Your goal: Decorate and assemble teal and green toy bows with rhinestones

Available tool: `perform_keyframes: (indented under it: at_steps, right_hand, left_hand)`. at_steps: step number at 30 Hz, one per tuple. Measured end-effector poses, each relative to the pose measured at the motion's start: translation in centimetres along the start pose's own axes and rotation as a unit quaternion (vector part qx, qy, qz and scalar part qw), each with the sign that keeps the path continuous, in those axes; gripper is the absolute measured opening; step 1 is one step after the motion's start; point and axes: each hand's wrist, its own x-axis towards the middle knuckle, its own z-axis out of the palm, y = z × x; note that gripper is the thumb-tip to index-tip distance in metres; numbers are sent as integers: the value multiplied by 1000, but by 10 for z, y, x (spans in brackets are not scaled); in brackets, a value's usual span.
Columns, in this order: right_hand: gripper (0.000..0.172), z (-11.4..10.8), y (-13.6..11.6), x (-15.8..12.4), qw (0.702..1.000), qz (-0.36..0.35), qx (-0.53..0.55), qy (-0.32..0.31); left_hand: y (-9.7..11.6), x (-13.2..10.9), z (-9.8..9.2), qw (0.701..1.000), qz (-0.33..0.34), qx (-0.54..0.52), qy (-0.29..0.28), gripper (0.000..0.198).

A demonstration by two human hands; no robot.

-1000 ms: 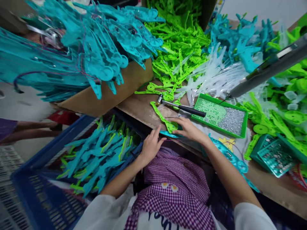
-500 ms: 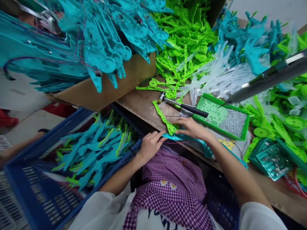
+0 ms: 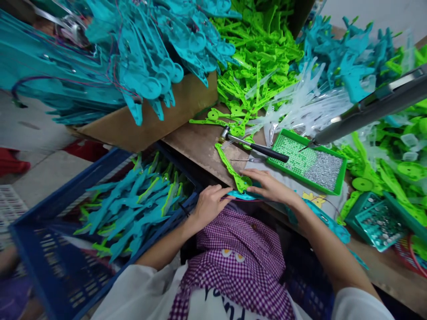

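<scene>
At the bench's front edge, my left hand (image 3: 211, 203) pinches one end of a teal plastic shell part (image 3: 240, 195). My right hand (image 3: 270, 186) is closed around the other side, its fingers curled over the joined pieces. A bright green plastic arm (image 3: 230, 166) with a round disc end lies against the teal part and points away from me. Part of both pieces is hidden under my right fingers. Just beyond my hands are a hammer (image 3: 255, 144) with a black handle and a thin metal rod (image 3: 245, 160).
A green tray (image 3: 343, 175) of small metal pieces sits right, under a hanging electric screwdriver (image 3: 360, 109). Green parts (image 3: 263, 58) are heaped behind. A cardboard box (image 3: 147, 118) holds teal shells. A blue crate (image 3: 33, 249) of assembled pieces stands left, near another person's blurred arm.
The teal part and green arm have shifted slightly toward me and right, and more of the green disc shows. Teal pieces under my right forearm moved. The other person's arm at left moved lower.
</scene>
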Motion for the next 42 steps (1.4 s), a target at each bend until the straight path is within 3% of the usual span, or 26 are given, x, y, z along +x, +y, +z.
perform_keyframes:
  at_steps: [3, 8, 16, 19, 22, 25, 27, 29, 33, 35, 38, 40, 42]
  right_hand:
    - [49, 3, -4, -3, 999, -30, -16, -3]
    - [47, 9, -1, -2, 999, -20, -41, 21]
    - [44, 3, 2, -8, 997, -13, -77, 16]
    - [46, 2, -12, -19, 995, 16, -84, 56]
    - [62, 5, -42, -29, 990, 41, -51, 124]
    - [72, 13, -68, -30, 995, 41, -8, 96]
    - [57, 15, -74, -26, 992, 81, 11, 97]
    - [37, 12, -69, -23, 985, 104, 22, 138]
    - [32, -3, -43, -21, 971, 94, -1, 221]
    - [34, -9, -35, -23, 964, 124, -51, 231]
    - [34, -10, -45, -21, 943, 146, -156, 253]
    - [45, -5, -64, -11, 947, 104, -165, 257]
    - [55, 4, -83, 4, 971, 40, -96, 213]
  left_hand:
    - [1, -8, 2, 1000, 3, 7, 17, 32]
    - [-1, -8, 8, 998, -3, -36, 45, 32]
    - [-6, 10, 4, 997, 35, -63, -18, 27]
    - [-2, 11, -7, 996, 29, -77, -32, 34]
    - [8, 14, -25, 993, 27, -101, -53, 40]
    - [17, 24, -43, 987, 38, -144, -66, 29]
    - [17, 32, -52, 979, 23, -182, -91, 36]
    - [12, 39, -58, 964, -4, -226, -142, 49]
    - [-8, 46, -59, 920, -42, -294, -254, 30]
    - [-18, 47, -57, 923, -69, -290, -244, 31]
    - [-23, 50, -54, 955, -70, -226, -179, 32]
    - [-20, 53, -54, 968, -26, -185, -170, 29]
    - [-13, 57, -56, 969, 23, -165, -182, 24]
